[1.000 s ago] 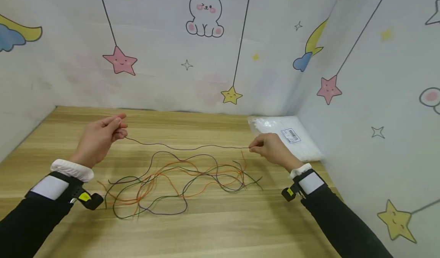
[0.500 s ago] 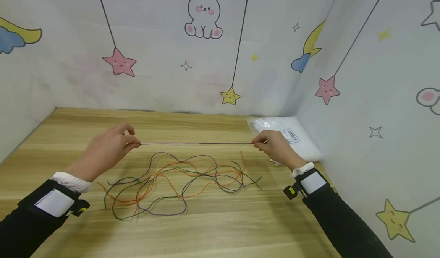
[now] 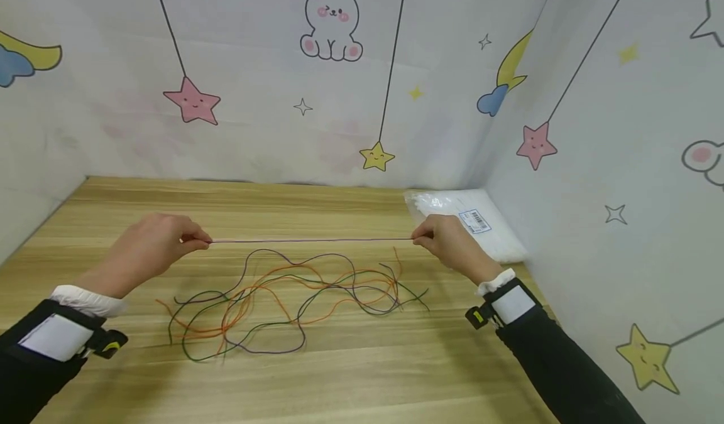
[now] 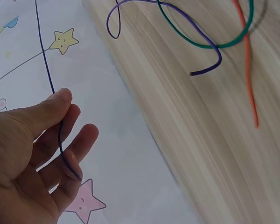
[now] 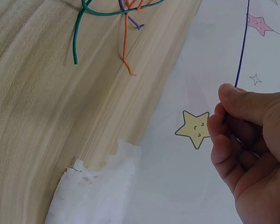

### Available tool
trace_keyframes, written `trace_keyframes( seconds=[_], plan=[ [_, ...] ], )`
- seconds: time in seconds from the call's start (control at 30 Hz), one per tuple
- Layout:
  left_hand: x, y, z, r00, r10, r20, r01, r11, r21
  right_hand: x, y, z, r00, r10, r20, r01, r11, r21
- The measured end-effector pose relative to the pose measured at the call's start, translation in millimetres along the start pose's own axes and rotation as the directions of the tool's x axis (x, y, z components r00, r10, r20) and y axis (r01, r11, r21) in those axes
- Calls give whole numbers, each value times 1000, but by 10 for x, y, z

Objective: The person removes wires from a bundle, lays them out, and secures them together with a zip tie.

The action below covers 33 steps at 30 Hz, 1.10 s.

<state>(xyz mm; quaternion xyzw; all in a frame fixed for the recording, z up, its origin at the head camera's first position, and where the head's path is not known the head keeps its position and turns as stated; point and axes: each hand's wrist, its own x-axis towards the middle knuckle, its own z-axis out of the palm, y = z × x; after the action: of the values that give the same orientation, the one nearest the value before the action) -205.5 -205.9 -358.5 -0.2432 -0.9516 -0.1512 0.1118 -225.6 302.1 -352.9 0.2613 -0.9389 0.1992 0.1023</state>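
Observation:
A thin purple cord [image 3: 311,240] is stretched straight and level between my two hands, above the table. My left hand [image 3: 161,248] pinches it near its left end with thumb and forefinger. In the left wrist view the cord's tail [image 4: 60,144] runs down across the other fingers. My right hand [image 3: 452,243] pinches the other end, and a short tip [image 5: 225,116] shows below the thumb in the right wrist view. Below lies a loose tangle of cords: orange [image 4: 248,70], green [image 5: 75,39] and purple [image 4: 196,25].
A clear plastic bag with white contents and a label [image 3: 475,221] lies at the back right, just behind my right hand. The wooden table [image 3: 294,392] meets a patterned cloth wall [image 3: 254,141] at the back and right.
The cord hung slack and wavy a second ago and is now taut. My left hand turned palm-down, came towards the right, then drew back left. My right hand has barely moved.

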Motion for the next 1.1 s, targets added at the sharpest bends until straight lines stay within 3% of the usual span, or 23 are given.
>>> trace_keyframes(
  seconds=[0.1,0.27,0.5,0.73,0.93,1.1],
  plan=[
    [-31,-30,-9,1000,6,-22,-5,999,39,-14,13,-9,1000,1,-7,-1,1000,-14],
    [-45,-74,3,1000,-3,-28,3,1000,-9,-43,29,-11,1000,6,-20,-6,1000,-20],
    [-59,-143,62,998,44,-50,-46,998,-52,-85,46,-3,1000,13,-24,-14,1000,-28],
    [-164,-197,124,995,90,-35,-91,995,-31,-105,59,36,1000,6,-15,-6,999,-37],
    [-219,-184,132,1000,-11,-12,10,998,-57,-139,66,54,1000,1,-28,-3,998,-60],
    [-261,-179,163,999,-37,-8,36,997,-71,-190,89,81,999,52,2,-52,998,-46]
  ],
)
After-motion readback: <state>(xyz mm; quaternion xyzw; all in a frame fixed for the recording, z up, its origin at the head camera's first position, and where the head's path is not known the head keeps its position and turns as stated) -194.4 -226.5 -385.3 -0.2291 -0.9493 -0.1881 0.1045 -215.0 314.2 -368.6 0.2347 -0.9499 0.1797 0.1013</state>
